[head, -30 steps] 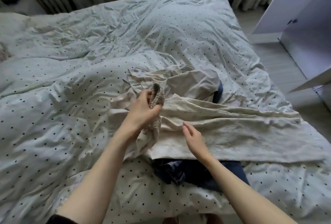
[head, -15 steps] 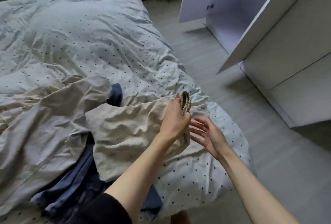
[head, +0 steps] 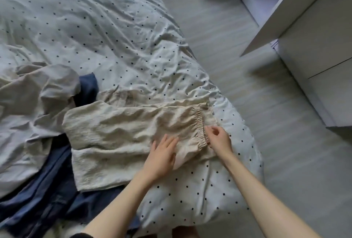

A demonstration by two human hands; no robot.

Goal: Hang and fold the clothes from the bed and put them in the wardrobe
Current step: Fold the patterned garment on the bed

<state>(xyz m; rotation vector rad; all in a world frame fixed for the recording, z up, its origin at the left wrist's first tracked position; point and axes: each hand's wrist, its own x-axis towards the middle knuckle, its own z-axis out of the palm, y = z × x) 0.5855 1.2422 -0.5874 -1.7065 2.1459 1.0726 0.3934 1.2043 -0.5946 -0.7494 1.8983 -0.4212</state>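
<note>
On the bed (head: 118,28), we had just laid the beige trousers (head: 122,138) down flat from our raised grip, ready for folding. Our left hand (head: 162,154) pressed flat, fingers straight, on the cloth; our right hand (head: 219,140) pinched the elastic waistband (head: 201,127).

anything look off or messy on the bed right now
Nothing damaged. The beige trousers lie wrinkled, not squarely folded. A navy garment sits bunched partly under them, and a pale grey garment is crumpled at left.
</note>
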